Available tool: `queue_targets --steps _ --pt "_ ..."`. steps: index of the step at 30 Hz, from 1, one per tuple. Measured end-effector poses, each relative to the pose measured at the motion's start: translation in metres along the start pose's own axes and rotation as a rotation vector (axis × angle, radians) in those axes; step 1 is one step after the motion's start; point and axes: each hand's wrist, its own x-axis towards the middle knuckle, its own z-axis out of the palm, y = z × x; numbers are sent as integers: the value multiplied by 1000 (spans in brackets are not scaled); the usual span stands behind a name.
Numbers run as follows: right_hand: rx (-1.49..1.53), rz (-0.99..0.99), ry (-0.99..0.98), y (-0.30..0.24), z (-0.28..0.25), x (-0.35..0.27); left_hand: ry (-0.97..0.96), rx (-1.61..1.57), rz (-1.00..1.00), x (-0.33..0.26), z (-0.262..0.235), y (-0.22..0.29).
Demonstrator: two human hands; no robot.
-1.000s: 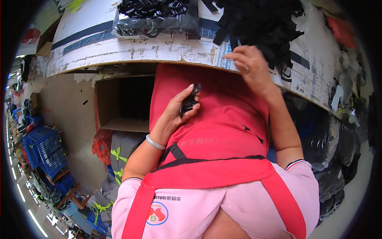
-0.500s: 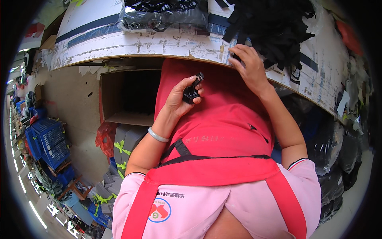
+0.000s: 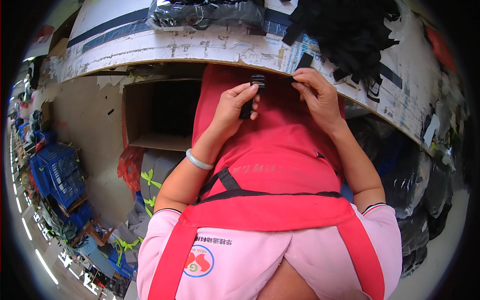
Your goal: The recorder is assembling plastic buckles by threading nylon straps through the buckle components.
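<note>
My left hand [image 3: 232,109] is closed around a black plastic buckle [image 3: 257,81], whose slotted end sticks up past the thumb. The fingers hide part of its lower body. To the right, at the table's near edge, my right hand [image 3: 320,96] pinches a short black webbing strap [image 3: 304,61]. One end of it shows above the fingers against the table, and a dark tip pokes out left of them. A small gap separates the strap from the buckle. Beyond my right hand lies a heap of black straps [image 3: 350,37] on the table.
A worn white tabletop [image 3: 200,50] curves across the front. On it sits a clear plastic bag [image 3: 207,17] of black parts. Under the table at left is an open cardboard box [image 3: 162,142]; blue crates [image 3: 60,172] stand farther left. Dark plastic-wrapped bundles [image 3: 410,185] line the right side.
My right hand has drawn back from the strap heap and now pinches a strap. My left hand has moved slightly up and right, turning the buckle more upright.
</note>
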Motion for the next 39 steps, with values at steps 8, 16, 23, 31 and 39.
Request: queue_targets --steps 8,16,23,31,39 --pt "536 699 -251 -26 26 1 79 473 354 -15 17 -4" --pt "895 788 -147 -24 33 -3 126 845 715 -7 15 -8" --pt "1119 814 -60 -22 40 -3 193 1049 986 -2 15 -4" --pt "1078 764 -75 -13 42 -7 177 1142 1040 -3 8 -10" --pt "806 595 -110 -8 47 -3 -86 1153 779 -10 -1 12"
